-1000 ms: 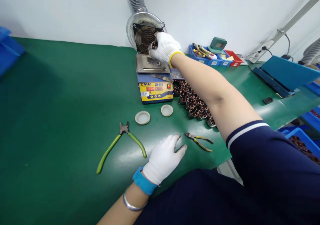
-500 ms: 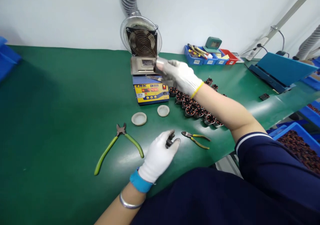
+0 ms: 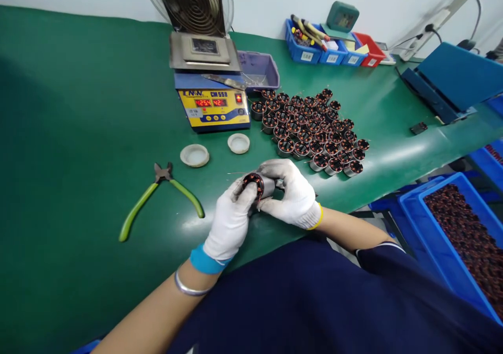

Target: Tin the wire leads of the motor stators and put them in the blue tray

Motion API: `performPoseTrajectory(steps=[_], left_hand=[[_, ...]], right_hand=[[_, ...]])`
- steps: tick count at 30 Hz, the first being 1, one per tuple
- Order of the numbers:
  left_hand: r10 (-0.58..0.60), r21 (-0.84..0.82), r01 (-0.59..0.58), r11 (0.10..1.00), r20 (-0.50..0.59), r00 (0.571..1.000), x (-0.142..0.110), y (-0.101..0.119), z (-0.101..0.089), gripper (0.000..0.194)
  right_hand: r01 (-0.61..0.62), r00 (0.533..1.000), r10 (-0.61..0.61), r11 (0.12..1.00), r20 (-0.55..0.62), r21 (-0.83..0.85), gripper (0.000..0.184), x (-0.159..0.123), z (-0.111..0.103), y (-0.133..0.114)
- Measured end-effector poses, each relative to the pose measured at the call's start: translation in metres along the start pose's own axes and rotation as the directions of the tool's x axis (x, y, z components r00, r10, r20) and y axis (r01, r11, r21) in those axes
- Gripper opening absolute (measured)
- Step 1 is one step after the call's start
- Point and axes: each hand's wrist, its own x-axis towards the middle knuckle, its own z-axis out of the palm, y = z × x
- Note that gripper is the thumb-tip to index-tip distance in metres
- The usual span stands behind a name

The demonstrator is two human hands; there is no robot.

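Observation:
A motor stator (image 3: 268, 186), a silver metal cylinder with copper windings at its open end, is held over the bench between both gloved hands. My left hand (image 3: 230, 218) is closed on its wound end, with the thumb on the rim. My right hand (image 3: 291, 194) is wrapped round the other end of the cylinder. Thin wire ends stick out from the windings. Something dark shows between the right fingers, but I cannot make it out. Green-handled cutters (image 3: 162, 174) lie spread on the left. The smaller pliers are almost wholly hidden by my right hand.
Beyond my hands stand two shallow white dishes (image 3: 195, 155) and a solder pot (image 3: 212, 102) with a lit display. Rows of stators (image 3: 314, 126) fill the right. Behind are a purple bin (image 3: 271, 71) and small blue bins (image 3: 304, 55). A blue crate (image 3: 416, 207) stands off the right edge.
My right hand has come down from the solder pot with the metal cylinder to meet my left hand, which now grips it too. The view has shifted closer to the bench.

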Motion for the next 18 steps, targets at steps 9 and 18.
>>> performPoseTrajectory(steps=[9, 18], left_hand=[[0.26, 0.328, -0.144, 0.934, -0.343, 0.902, -0.005, 0.007, -0.008, 0.058], [0.327, 0.446, -0.129, 0.886, -0.4, 0.856, -0.006, 0.007, -0.01, 0.057]], right_hand=[[-0.169, 0.966, -0.013, 0.723, -0.258, -0.67, 0.083, -0.058, -0.101, 0.044], [-0.397, 0.918, 0.229, 0.49, -0.325, -0.776, 0.079, -0.105, -0.152, 0.102]])
